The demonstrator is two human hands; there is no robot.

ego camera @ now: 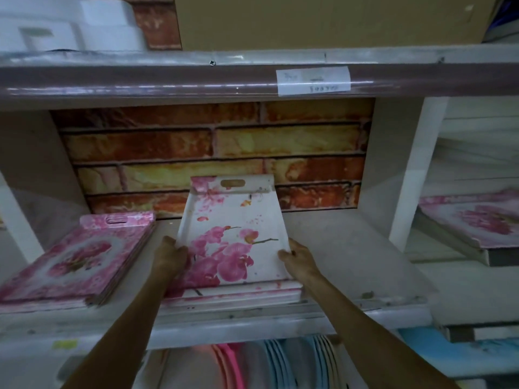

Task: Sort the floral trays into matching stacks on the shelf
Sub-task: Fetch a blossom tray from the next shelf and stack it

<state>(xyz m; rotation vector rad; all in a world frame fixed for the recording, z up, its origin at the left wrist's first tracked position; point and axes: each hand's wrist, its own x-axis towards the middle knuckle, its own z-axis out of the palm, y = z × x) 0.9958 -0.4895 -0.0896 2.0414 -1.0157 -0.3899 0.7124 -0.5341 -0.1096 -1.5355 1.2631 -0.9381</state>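
Brick-backed shelf (pixel 351 248): a white orchid tray (pixel 238 220) is held at both sides over its matching stack.

The left hand (pixel 171 255) and right hand (pixel 297 256) each clamp a long rim of the tray, fingers curled under and thumbs on top, both closed on it. The tray tilts with its handle end raised toward the brick wall (pixel 213 147) and its near end low on the white stack (pixel 233 293) at the shelf's front edge, probably so it can be lined up and slid flat. The pink stack (pixel 75 256) lies just beside to the left, kept apart because its print differs. Another floral tray (pixel 471 217) sits in the right bay.
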